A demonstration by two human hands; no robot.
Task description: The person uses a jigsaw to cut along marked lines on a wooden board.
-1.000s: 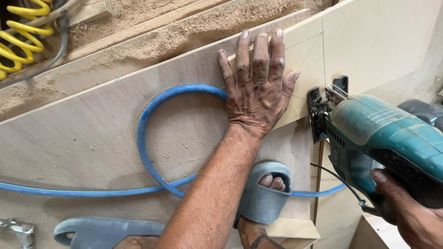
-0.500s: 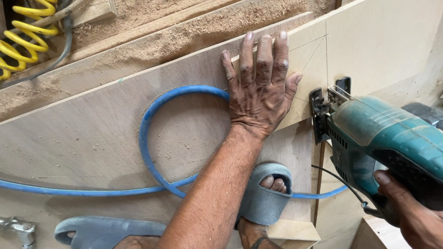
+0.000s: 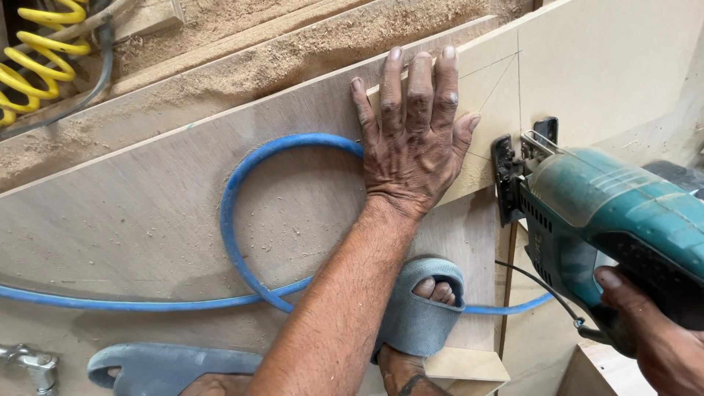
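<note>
My left hand (image 3: 414, 139) lies flat, fingers spread, on a pale board (image 3: 587, 66) marked with thin pencil lines, pressing it onto a brown plywood sheet (image 3: 147, 213). My right hand (image 3: 656, 341) grips the handle of a teal jigsaw (image 3: 609, 213). The saw's black base sits at the pale board's lower edge, just right of my left thumb. The blade itself is hidden behind the saw's front.
A blue hose (image 3: 242, 213) loops over the plywood and runs under my left wrist. A coiled yellow hose (image 3: 37, 59) lies top left, among sawdust. My foot in a grey-blue sandal (image 3: 425, 312) stands on the sheet; another sandal (image 3: 169, 367) is bottom left.
The view has shifted very slightly; my left hand stays flat on the board and the jigsaw stays at the same edge.
</note>
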